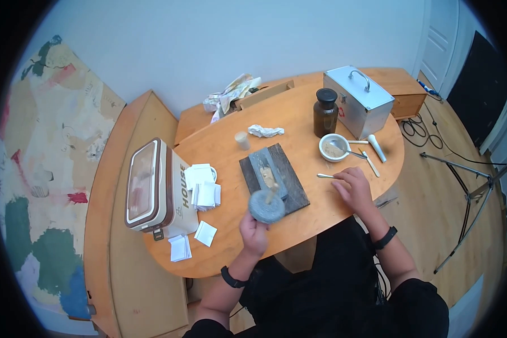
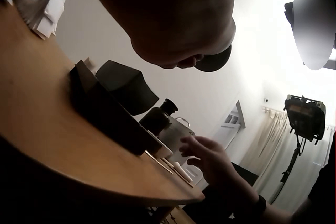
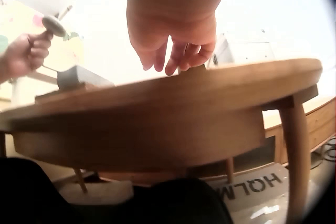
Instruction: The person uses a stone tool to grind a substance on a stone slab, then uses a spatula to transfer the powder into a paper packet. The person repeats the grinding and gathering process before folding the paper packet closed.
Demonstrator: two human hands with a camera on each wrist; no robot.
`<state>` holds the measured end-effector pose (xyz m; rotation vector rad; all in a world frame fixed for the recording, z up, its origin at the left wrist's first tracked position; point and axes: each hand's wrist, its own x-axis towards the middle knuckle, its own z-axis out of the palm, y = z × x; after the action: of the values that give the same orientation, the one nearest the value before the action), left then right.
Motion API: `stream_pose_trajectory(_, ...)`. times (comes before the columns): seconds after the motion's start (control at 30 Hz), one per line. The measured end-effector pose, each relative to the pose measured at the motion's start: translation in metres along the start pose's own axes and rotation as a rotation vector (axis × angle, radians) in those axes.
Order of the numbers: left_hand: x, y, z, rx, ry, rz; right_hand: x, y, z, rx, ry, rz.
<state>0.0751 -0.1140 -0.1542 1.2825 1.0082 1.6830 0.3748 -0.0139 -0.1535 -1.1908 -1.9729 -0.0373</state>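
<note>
My left hand grips the near end of a wooden axle through a round grey stone grinding wheel. The far end of the axle sticks out from the wheel's other face. Just below the raised wheel lies a grey grinding trough with tan powder in it, on a dark wooden board. In the right wrist view the wheel is held up off the trough. My right hand hovers near the table's front edge, fingers loosely bent, beside a small pale spoon-like stick.
Right of the board stand a white mortar with powder and a metal spoon, a white pestle, a dark bottle and a metal case. Left are paper squares and a HOUSE box. A small cup stands behind the trough.
</note>
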Motion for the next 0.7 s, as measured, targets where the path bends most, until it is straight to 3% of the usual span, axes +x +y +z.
stream_pose_trajectory(0.1,-0.018,0.001,0.018,-0.042,-0.140,-0.067,0.003,-0.039,-0.026,0.890,-0.277,0.352)
stream_pose_trajectory(0.13,-0.021,0.001,0.025,-0.041,-0.140,-0.069,0.004,-0.049,-0.036,0.891,-0.278,0.354)
stream_pose_trajectory(0.2,-0.025,0.002,0.039,0.024,-0.246,-0.164,0.008,-0.066,-0.052,1.242,-0.496,0.475)
stream_pose_trajectory(0.27,-0.024,0.001,0.051,0.126,-0.286,-0.138,-0.001,-0.065,-0.048,1.265,-0.485,0.476)
stream_pose_trajectory(0.37,-0.022,0.003,0.070,0.321,-0.342,-0.169,-0.021,-0.046,-0.042,1.073,-0.515,0.519)
stream_pose_trajectory(0.47,-0.018,-0.009,0.079,0.370,-0.400,-0.169,-0.036,-0.037,-0.039,1.117,-0.440,0.634)
stream_pose_trajectory(0.57,-0.016,-0.017,0.091,0.406,-0.453,-0.143,-0.041,-0.028,-0.040,1.341,-0.352,0.781)
stream_pose_trajectory(0.63,-0.012,-0.018,0.098,0.470,-0.476,-0.121,-0.038,-0.023,-0.042,1.121,-0.366,0.719)
stream_pose_trajectory(0.7,-0.005,-0.020,0.105,0.539,-0.492,-0.101,-0.037,-0.014,-0.042,1.094,-0.337,0.747)
